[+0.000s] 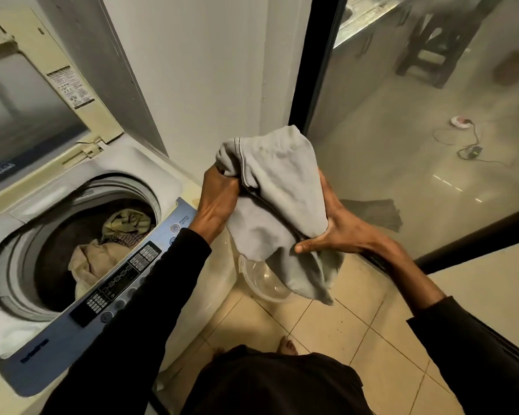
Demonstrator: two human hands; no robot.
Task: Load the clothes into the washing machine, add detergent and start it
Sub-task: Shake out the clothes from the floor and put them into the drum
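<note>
A grey garment [277, 202] is bunched in the air to the right of the top-loading washing machine [9, 333]. My left hand [217, 202] grips its left side and my right hand [339, 230] holds it from beneath on the right. The machine's lid [27, 94] stands open. Inside the drum [72, 235] lie several clothes, among them a beige piece [87, 265] and a yellowish one [129, 221]. The blue control panel [114, 286] runs along the machine's front edge, under my left forearm.
A clear plastic basin [262, 281] sits on the tiled floor below the garment, beside the machine. A glass sliding door with a dark frame [315, 94] stands to the right. My bare feet show at the bottom.
</note>
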